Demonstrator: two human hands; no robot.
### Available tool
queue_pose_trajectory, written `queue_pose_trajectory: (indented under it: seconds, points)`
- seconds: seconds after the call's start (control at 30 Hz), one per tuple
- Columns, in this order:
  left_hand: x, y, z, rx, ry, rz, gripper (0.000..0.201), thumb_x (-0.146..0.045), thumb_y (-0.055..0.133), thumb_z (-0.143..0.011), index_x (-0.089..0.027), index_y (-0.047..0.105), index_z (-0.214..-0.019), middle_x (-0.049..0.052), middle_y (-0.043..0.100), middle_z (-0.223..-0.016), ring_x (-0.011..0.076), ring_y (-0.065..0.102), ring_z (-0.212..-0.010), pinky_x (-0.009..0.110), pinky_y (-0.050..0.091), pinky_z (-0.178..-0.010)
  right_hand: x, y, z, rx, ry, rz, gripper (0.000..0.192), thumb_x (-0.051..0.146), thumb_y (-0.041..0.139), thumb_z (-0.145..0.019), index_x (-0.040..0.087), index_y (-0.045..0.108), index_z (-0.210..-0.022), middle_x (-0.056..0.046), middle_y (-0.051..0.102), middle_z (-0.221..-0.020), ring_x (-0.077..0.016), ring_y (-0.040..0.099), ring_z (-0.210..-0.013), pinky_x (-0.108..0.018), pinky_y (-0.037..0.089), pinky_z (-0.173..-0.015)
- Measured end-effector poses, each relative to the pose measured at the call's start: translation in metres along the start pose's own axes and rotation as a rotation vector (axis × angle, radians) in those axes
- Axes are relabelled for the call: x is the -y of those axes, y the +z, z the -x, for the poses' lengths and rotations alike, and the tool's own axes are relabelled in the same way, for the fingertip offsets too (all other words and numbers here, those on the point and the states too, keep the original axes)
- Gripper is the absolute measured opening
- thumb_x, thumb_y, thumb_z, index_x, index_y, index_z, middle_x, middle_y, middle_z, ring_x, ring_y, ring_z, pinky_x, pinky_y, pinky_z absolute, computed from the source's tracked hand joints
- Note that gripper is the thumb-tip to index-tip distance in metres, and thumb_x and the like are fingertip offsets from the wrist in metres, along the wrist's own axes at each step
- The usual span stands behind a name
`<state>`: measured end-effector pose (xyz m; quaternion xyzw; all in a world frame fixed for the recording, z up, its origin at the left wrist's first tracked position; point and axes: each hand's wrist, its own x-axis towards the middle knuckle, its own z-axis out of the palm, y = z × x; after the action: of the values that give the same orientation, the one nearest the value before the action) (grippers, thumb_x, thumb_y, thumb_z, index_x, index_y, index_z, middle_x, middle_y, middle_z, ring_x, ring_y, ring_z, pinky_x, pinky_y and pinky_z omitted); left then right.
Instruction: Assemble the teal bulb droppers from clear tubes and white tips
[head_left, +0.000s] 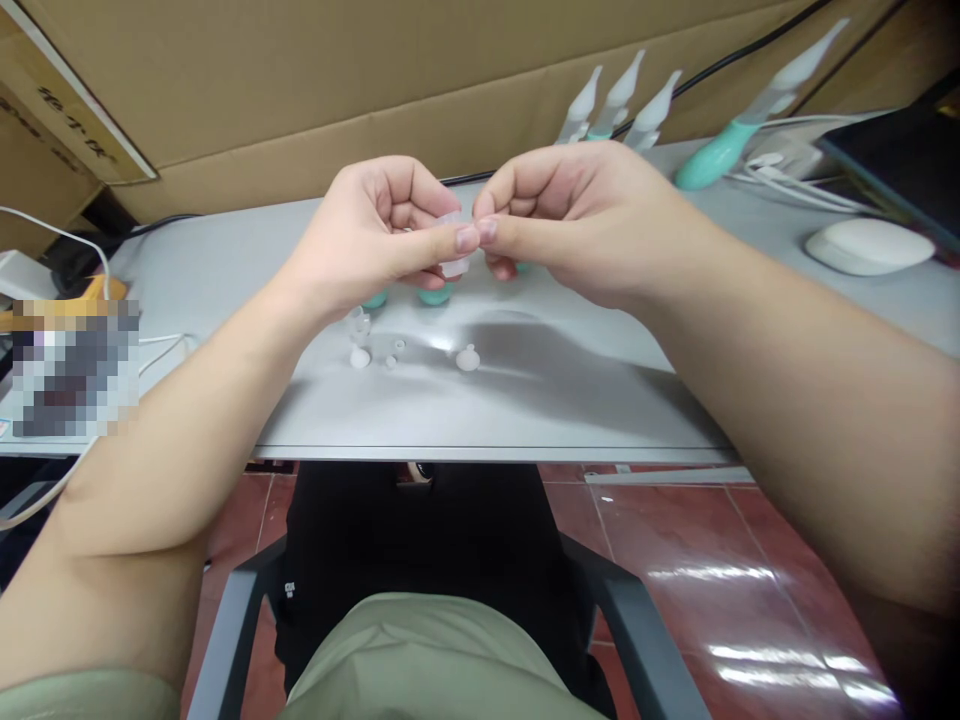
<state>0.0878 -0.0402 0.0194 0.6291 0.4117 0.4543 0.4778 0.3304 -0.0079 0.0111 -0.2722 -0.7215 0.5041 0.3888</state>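
My left hand [401, 225] pinches a small translucent plastic part [453, 266] between thumb and fingers, above the desk. Right beside it, my right hand [559, 220] has its thumb and forefinger pressed together against the part's edge; whatever they grip is hidden. On the desk below lie a clear plastic piece [360, 322], a round white piece [361, 357], two tiny rings [395, 355] and a translucent disc with a tab [468, 358]. Teal bulbs [435, 296] show partly behind my hands.
Several teal bulbs with clear nozzles [649, 110] stand at the back right; another assembled one [724, 150] leans beside them. A white mouse [870, 246], cables and a dark device [900, 160] are at the right. A blurred-out object [75, 370] lies left. Cardboard [300, 90] backs the desk.
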Motion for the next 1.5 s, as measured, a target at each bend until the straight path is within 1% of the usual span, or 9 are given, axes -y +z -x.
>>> queue_pose_trajectory:
  seconds: [0.13, 0.33, 0.5, 0.6, 0.93, 1.17, 1.27, 1.37, 1.5]
  points:
    - [0.003, -0.002, -0.002, -0.001, 0.021, -0.050, 0.051, -0.031, 0.127, -0.083, -0.023, 0.077, -0.094, 0.001, 0.090, -0.087, 0.0230, 0.093, -0.084, 0.035, 0.075, -0.076, -0.001, -0.002, 0.000, 0.030, 0.029, 0.003, 0.031, 0.027, 0.107, -0.109, 0.026, 0.082, -0.091, 0.001, 0.073, -0.080, -0.0167, 0.061, -0.074, -0.034, 0.046, -0.070]
    - [-0.002, -0.002, 0.001, 0.027, 0.059, -0.066, 0.032, -0.019, 0.119, -0.094, -0.020, 0.087, -0.095, -0.001, 0.090, -0.083, 0.0192, 0.094, -0.081, 0.026, 0.071, -0.070, -0.001, -0.004, -0.001, 0.120, 0.044, -0.097, 0.026, 0.018, 0.097, -0.111, 0.023, 0.081, -0.092, -0.001, 0.075, -0.087, -0.0151, 0.065, -0.075, -0.030, 0.053, -0.072]
    - [-0.003, -0.003, 0.002, 0.094, 0.104, 0.051, 0.035, -0.021, 0.123, -0.085, -0.021, 0.089, -0.094, -0.001, 0.093, -0.086, 0.0168, 0.093, -0.081, 0.025, 0.073, -0.072, 0.002, -0.002, -0.001, 0.102, 0.067, -0.095, 0.034, 0.009, 0.088, -0.115, 0.024, 0.079, -0.086, -0.001, 0.074, -0.083, -0.0155, 0.066, -0.072, -0.029, 0.055, -0.070]
    - [-0.001, -0.006, 0.001, 0.080, 0.101, -0.036, 0.030, -0.020, 0.118, -0.089, -0.021, 0.089, -0.097, 0.000, 0.093, -0.089, 0.0189, 0.094, -0.085, 0.027, 0.074, -0.074, 0.003, 0.000, -0.002, 0.083, 0.072, -0.110, 0.036, 0.002, 0.081, -0.113, 0.022, 0.081, -0.084, -0.002, 0.076, -0.082, -0.0147, 0.068, -0.070, -0.029, 0.055, -0.069]
    - [-0.003, -0.004, 0.002, 0.034, 0.087, -0.077, 0.029, -0.011, 0.113, -0.093, -0.021, 0.085, -0.096, -0.001, 0.088, -0.085, 0.0205, 0.095, -0.086, 0.029, 0.073, -0.076, 0.000, 0.002, -0.002, 0.027, 0.087, -0.171, 0.033, 0.001, 0.083, -0.107, 0.023, 0.080, -0.082, -0.002, 0.079, -0.081, -0.0141, 0.070, -0.068, -0.026, 0.061, -0.069]
    - [0.000, -0.010, -0.001, 0.044, 0.097, -0.107, 0.036, -0.023, 0.118, -0.083, -0.022, 0.085, -0.098, 0.001, 0.090, -0.087, 0.0229, 0.094, -0.086, 0.032, 0.075, -0.077, 0.008, -0.001, -0.004, 0.007, 0.124, -0.257, 0.027, 0.006, 0.087, -0.096, 0.023, 0.076, -0.078, -0.002, 0.075, -0.074, -0.0152, 0.070, -0.061, -0.027, 0.064, -0.063]
    - [0.000, -0.011, 0.000, 0.047, 0.110, -0.124, 0.035, -0.027, 0.118, -0.084, -0.023, 0.086, -0.098, 0.001, 0.090, -0.088, 0.0218, 0.092, -0.084, 0.033, 0.074, -0.078, 0.013, -0.006, 0.000, 0.018, 0.076, -0.163, 0.030, -0.002, 0.085, -0.094, 0.021, 0.080, -0.075, -0.003, 0.080, -0.077, -0.0139, 0.074, -0.064, -0.025, 0.065, -0.065]
    - [-0.001, -0.011, 0.002, 0.048, 0.107, -0.168, 0.040, -0.036, 0.122, -0.083, -0.024, 0.087, -0.098, 0.002, 0.089, -0.089, 0.0221, 0.090, -0.081, 0.034, 0.072, -0.075, 0.017, -0.011, 0.005, 0.112, 0.028, 0.003, 0.038, -0.011, 0.090, -0.095, 0.021, 0.083, -0.075, 0.000, 0.078, -0.074, -0.0119, 0.071, -0.066, -0.022, 0.060, -0.065]
    - [-0.001, -0.010, 0.003, 0.082, 0.109, -0.232, 0.039, -0.034, 0.123, -0.081, -0.025, 0.089, -0.099, 0.005, 0.089, -0.091, 0.0229, 0.088, -0.083, 0.034, 0.071, -0.073, 0.016, -0.015, 0.009, 0.275, 0.114, 0.188, 0.038, -0.012, 0.099, -0.093, 0.021, 0.085, -0.081, 0.002, 0.077, -0.075, -0.0115, 0.066, -0.065, -0.024, 0.051, -0.059]
